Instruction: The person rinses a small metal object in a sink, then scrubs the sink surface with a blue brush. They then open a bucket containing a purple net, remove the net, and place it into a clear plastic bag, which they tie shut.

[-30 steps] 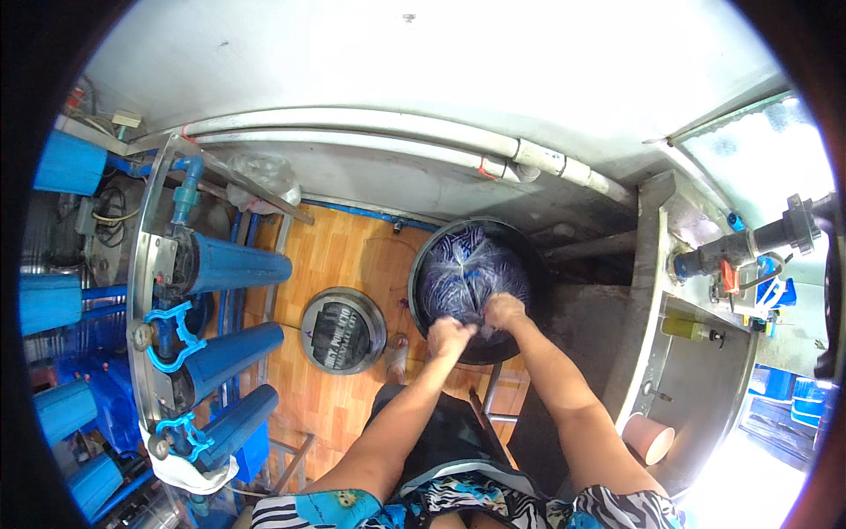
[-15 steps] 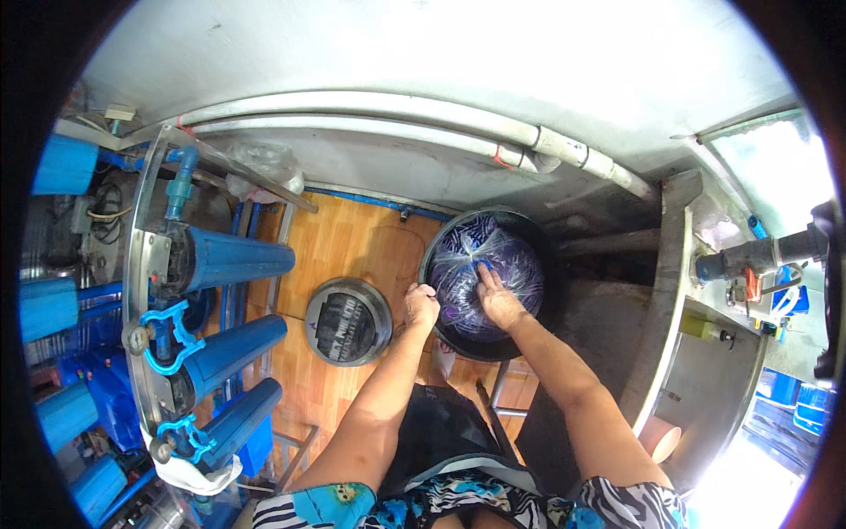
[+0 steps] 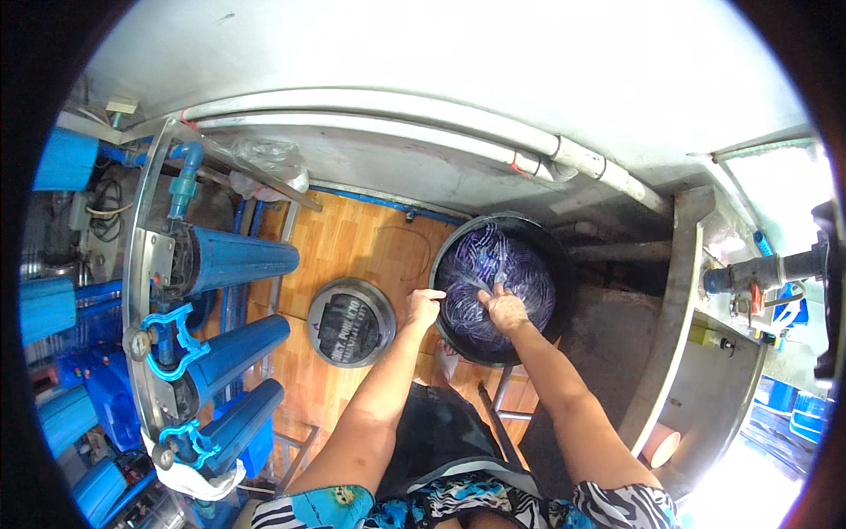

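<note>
A clear plastic bag (image 3: pixel 471 284) with purple and white patterned contents (image 3: pixel 536 275) fills a round black tub (image 3: pixel 565 309). My right hand (image 3: pixel 505 311) is over the bag, its thumb and fingers apart and touching the film. By the tub's left rim, my left hand (image 3: pixel 424 309) is closed in a pinch. Pale streaks of film run from near its fingertips toward my right hand. Whatever the left fingers hold is too small to make out.
A round dark-topped lidded container (image 3: pixel 351 323) stands on the wood-patterned floor (image 3: pixel 339 225) left of the tub. Further left, blue filter housings (image 3: pixel 245 258) hang on a metal frame. White pipes (image 3: pixel 388 106) cross the wall. A metal counter (image 3: pixel 674 309) stands at the right.
The gathered top of the bag has come down and spread lower across the contents. My right hand has shifted right and down, its fingers opening. The left hand stays near the rim, still closed.
</note>
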`<state>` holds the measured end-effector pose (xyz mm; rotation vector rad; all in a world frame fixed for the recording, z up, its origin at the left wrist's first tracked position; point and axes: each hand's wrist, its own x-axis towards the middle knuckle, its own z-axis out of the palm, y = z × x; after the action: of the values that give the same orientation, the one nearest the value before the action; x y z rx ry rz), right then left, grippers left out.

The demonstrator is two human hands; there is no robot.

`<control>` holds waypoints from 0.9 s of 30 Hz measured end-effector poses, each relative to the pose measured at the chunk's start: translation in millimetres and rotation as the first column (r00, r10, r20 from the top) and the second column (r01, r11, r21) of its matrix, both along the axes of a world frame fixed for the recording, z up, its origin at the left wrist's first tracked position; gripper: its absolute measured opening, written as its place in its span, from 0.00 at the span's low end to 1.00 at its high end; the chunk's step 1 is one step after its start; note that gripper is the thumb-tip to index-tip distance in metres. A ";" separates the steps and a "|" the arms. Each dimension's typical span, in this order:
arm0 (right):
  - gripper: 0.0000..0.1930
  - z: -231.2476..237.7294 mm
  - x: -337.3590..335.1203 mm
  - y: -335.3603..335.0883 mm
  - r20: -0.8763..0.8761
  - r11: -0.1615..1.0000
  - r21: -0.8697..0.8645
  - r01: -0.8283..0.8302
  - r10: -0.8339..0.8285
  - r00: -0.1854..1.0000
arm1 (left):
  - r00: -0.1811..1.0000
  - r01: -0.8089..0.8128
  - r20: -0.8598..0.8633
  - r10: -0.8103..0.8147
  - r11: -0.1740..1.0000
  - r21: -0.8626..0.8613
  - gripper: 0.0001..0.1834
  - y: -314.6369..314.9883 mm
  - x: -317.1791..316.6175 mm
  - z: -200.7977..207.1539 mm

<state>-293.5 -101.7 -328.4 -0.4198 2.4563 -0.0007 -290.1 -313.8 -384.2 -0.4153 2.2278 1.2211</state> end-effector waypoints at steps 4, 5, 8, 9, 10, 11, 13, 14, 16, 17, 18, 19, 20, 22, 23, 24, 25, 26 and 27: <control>0.14 9.6 2.8 9.7 -0.021 0.963 -0.175 0.206 -0.212 0.977 | 1.000 -0.014 -0.002 0.014 0.998 0.067 0.16 -4.2 2.9 -17.8; 0.15 14.5 3.2 11.8 -0.010 0.963 -0.176 0.204 -0.209 0.978 | 0.998 -0.009 -0.057 0.016 0.993 0.115 0.15 -4.7 3.6 -21.5; 0.21 30.5 4.9 15.9 -0.013 0.954 -0.196 0.226 -0.233 0.972 | 0.997 -0.014 -0.068 0.025 0.988 0.155 0.13 -5.0 2.3 -24.9; 0.21 35.7 6.4 16.5 -0.008 0.945 -0.217 0.244 -0.251 0.968 | 1.000 -0.019 0.000 0.019 0.991 0.135 0.12 -4.3 1.0 -23.4; 0.21 41.2 8.5 17.5 -0.008 0.939 -0.229 0.257 -0.266 0.964 | 0.999 -0.017 -0.025 0.020 0.994 0.113 0.11 -4.0 -0.1 -20.8; 0.21 46.6 10.8 18.4 -0.011 0.935 -0.235 0.264 -0.274 0.962 | 1.000 -0.013 -0.003 0.013 0.997 0.073 0.10 -3.6 -1.2 -17.5; 0.21 58.1 15.9 20.6 -0.032 0.917 -0.272 0.290 -0.310 0.950 | 1.000 -0.011 0.019 0.010 1.000 0.028 0.09 -3.3 -3.4 -11.6; 0.22 64.2 17.7 22.0 -0.036 0.911 -0.286 0.297 -0.320 0.947 | 1.000 -0.015 0.018 0.015 1.000 0.021 0.09 -3.9 -4.6 -9.9; 0.21 76.5 20.4 23.0 -0.099 0.906 -0.312 0.288 -0.332 0.938 | 0.999 -0.027 -0.033 0.027 1.000 0.004 0.09 -6.5 -7.2 -9.5; 0.20 82.1 19.9 22.7 -0.095 0.893 -0.337 0.299 -0.349 0.932 | 0.996 -0.033 -0.081 0.032 0.999 -0.004 0.09 -8.3 -8.8 -10.7; 0.19 88.1 19.6 21.5 -0.095 0.883 -0.356 0.305 -0.359 0.928 | 0.996 -0.025 -0.082 0.024 1.000 -0.015 0.09 -10.6 -10.1 -11.8; 0.18 93.9 18.3 20.0 -0.101 0.884 -0.356 0.303 -0.358 0.928 | 0.990 -0.044 -0.136 0.039 0.998 -0.035 0.09 -12.9 -11.1 -12.3; 0.18 99.3 16.4 17.5 -0.123 0.875 -0.389 0.289 -0.360 0.925 | 0.988 -0.053 -0.145 0.044 0.997 -0.058 0.09 -15.2 -12.6 -11.8; 0.18 109.2 10.6 11.0 -0.127 0.868 -0.408 0.283 -0.361 0.924 | 0.988 -0.099 -0.131 0.085 0.989 -0.107 0.09 -17.6 -13.5 -5.7; 0.18 113.0 6.5 6.5 -0.143 0.873 -0.409 0.265 -0.348 0.927 | 0.987 -0.134 -0.108 0.121 0.982 -0.132 0.09 -16.2 -12.9 0.0; 0.18 115.4 2.0 0.7 -0.152 0.873 -0.410 0.266 -0.353 0.923 | 0.984 -0.167 -0.090 0.155 0.974 -0.150 0.09 -14.2 -10.3 7.3; 0.18 117.3 -1.4 -5.9 -0.134 0.864 -0.416 0.285 -0.368 0.920 | 0.979 -0.166 -0.146 0.146 0.976 -0.141 0.09 -11.7 -6.2 15.2; 0.18 118.6 -5.4 -11.8 -0.127 0.857 -0.427 0.290 -0.374 0.919 | 0.967 -0.168 -0.211 0.140 0.979 -0.120 0.08 -8.0 -1.7 22.7; 0.18 119.3 -8.0 -17.9 -0.133 0.849 -0.447 0.283 -0.376 0.917 | 0.949 -0.175 -0.284 0.138 0.978 -0.109 0.08 -4.0 3.5 28.5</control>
<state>-301.5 -119.6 -209.1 -0.1701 2.7129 -0.6772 -286.6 -317.8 -355.6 -0.5104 2.5668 1.2811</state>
